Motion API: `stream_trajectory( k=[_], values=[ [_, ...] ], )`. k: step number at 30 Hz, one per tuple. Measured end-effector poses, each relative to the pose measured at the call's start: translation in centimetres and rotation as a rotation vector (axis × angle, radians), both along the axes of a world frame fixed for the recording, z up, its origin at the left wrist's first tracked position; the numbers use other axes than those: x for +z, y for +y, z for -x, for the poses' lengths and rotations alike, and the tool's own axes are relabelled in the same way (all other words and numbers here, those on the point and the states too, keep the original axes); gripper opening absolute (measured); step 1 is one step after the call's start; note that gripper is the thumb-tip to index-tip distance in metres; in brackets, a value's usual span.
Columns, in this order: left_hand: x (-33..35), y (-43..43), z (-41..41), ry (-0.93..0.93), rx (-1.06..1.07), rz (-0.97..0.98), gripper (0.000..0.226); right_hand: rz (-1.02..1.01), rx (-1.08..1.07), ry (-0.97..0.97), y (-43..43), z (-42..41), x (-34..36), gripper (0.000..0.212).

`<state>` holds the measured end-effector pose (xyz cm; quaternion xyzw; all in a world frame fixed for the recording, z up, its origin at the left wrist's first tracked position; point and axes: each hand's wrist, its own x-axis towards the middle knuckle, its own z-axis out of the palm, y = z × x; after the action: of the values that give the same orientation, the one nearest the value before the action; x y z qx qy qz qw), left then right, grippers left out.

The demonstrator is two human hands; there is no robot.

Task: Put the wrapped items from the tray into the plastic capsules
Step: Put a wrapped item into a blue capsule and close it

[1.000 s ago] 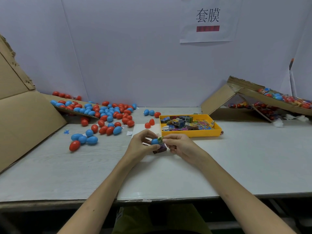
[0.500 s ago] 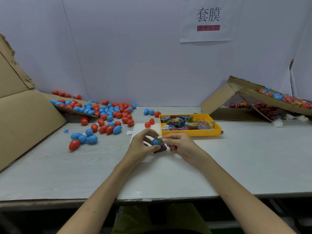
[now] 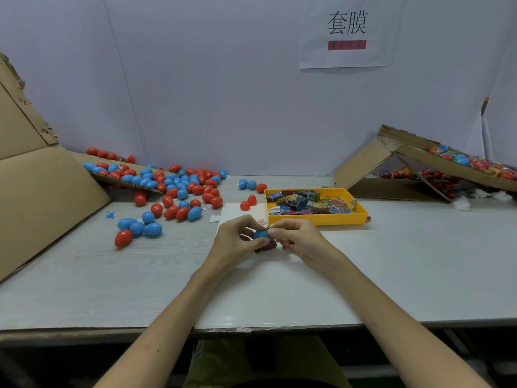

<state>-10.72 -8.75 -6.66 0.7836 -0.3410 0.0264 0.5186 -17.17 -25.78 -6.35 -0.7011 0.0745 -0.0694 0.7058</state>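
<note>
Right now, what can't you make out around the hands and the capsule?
All in the head view:
1) blue capsule: open or closed unclear; the left hand covers it.
2) wrapped item: print too small; the right hand hides most of it.
3) dark piece under the hands: identity unclear, mostly covered.
4) cardboard box at right: contents cut off by the frame edge.

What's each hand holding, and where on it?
Left hand grips the blue capsule round its body; right hand pinches a wrapped item by its edge.
</note>
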Motion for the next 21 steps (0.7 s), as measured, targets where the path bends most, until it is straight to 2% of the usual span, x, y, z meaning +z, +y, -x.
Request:
stream_trajectory(
  k=[7, 11, 13, 16, 18, 21],
  values=[
    [0.3, 0.1, -0.1, 0.087, 0.061, 0.070, 0.018, -0.103, -0.008, -0.035, 0.2, -0.1, 0.1, 0.007],
    [0.4, 0.1, -0.1, 0.134, 0.081, 0.121, 0.017, -0.042, -0.073, -0.137, 0.4, 0.0, 0.3, 0.010],
    [0.5, 0.2, -0.2, 0.180, 0.084, 0.161, 0.017, 0.165, -0.248, -0.251, 0.5, 0.1, 0.4, 0.011],
    [1.0, 0.2, -0.2, 0.287, 0.084, 0.324, 0.014, 0.562, -0.487, -0.492, 0.5, 0.3, 0.2, 0.007],
    [1.5, 0.2, -0.2, 0.418, 0.075, 0.476, 0.012, 0.715, -0.488, -0.617, 0.8, 0.4, -0.1, 0.011],
    [2.0, 0.3, 0.0, 0.725, 0.008, 0.755, 0.017, 0.891, -0.463, -0.715, 1.5, 0.3, -0.5, 0.018]
  ],
)
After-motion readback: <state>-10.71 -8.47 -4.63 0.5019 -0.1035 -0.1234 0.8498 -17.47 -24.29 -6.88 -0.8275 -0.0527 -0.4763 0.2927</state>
